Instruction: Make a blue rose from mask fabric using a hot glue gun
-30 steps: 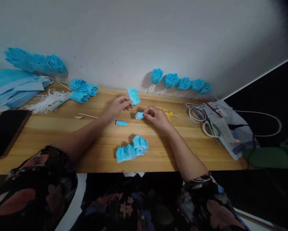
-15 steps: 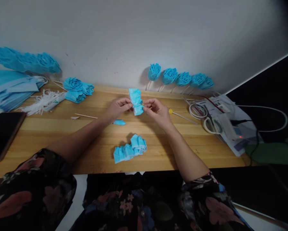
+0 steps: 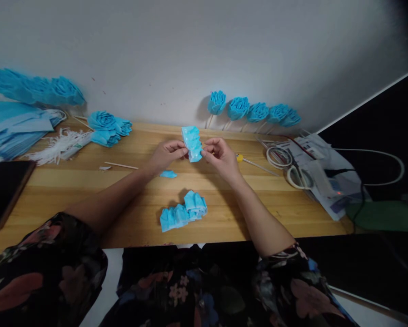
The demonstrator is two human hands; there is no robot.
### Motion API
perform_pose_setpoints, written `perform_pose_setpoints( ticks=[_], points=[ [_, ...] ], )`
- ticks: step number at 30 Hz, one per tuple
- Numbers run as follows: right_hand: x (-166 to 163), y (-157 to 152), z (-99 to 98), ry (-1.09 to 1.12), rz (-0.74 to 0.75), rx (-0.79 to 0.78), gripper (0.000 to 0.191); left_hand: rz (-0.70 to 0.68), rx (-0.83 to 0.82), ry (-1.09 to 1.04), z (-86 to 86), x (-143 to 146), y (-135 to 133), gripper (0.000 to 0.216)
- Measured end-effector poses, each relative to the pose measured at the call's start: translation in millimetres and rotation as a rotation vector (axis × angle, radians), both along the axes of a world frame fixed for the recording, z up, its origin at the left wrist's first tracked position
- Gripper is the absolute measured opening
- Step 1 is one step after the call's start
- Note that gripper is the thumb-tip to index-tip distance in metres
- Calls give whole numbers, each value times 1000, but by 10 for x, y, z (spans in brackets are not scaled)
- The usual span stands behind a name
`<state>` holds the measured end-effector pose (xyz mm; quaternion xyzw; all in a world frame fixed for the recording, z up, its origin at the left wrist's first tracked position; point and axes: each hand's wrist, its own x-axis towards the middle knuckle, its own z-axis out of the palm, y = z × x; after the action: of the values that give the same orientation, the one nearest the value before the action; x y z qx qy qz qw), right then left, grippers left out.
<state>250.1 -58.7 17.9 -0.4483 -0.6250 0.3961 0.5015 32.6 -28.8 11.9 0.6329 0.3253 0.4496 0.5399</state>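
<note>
Both hands meet above the middle of a wooden table (image 3: 88, 200). My left hand (image 3: 165, 154) pinches the left side of a pleated blue strip (image 3: 192, 142) cut from a face mask. My right hand (image 3: 220, 156) pinches its lower right end, fingers closed on the fabric. On the table just below the left hand lies a small blue rolled piece on a stick (image 3: 168, 174). Nearer to me sits a pile of pleated blue strips (image 3: 183, 211).
Finished blue flowers (image 3: 255, 111) on sticks lean on the wall; more flowers (image 3: 108, 127) and a stack of blue masks (image 3: 13, 129) lie left, with white ear loops (image 3: 59, 145). A phone (image 3: 2, 190), wooden stick (image 3: 120, 165), glue gun tip (image 3: 240, 158), scissors (image 3: 297, 177) and cables (image 3: 370, 168) also lie about.
My right hand lifted its small blue piece from near the table and brought it up against the strip held in my left hand. Both hands now hold the fabric together.
</note>
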Motion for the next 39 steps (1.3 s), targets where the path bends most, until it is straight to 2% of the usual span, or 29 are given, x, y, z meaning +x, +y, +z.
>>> perform_pose_setpoints(
  ticks=[5, 13, 25, 34, 39],
  points=[
    [-11, 14, -21, 37, 25, -17, 45, -19, -6, -16, -21, 7, 9, 33],
    [-19, 46, -53, 176, 96, -136, 68, -23, -14, -14, -26, 7, 7, 33],
    [-37, 5, -43, 271, 122, -291, 82, -35, -7, 20, -22, 10, -3, 36],
    [-42, 24, -75, 228, 66, -165, 79, -29, -34, 42, 32, 14, -29, 49],
    [-83, 13, -91, 154, 63, -97, 73, -57, -30, 78, 60, 22, -43, 46]
  ],
)
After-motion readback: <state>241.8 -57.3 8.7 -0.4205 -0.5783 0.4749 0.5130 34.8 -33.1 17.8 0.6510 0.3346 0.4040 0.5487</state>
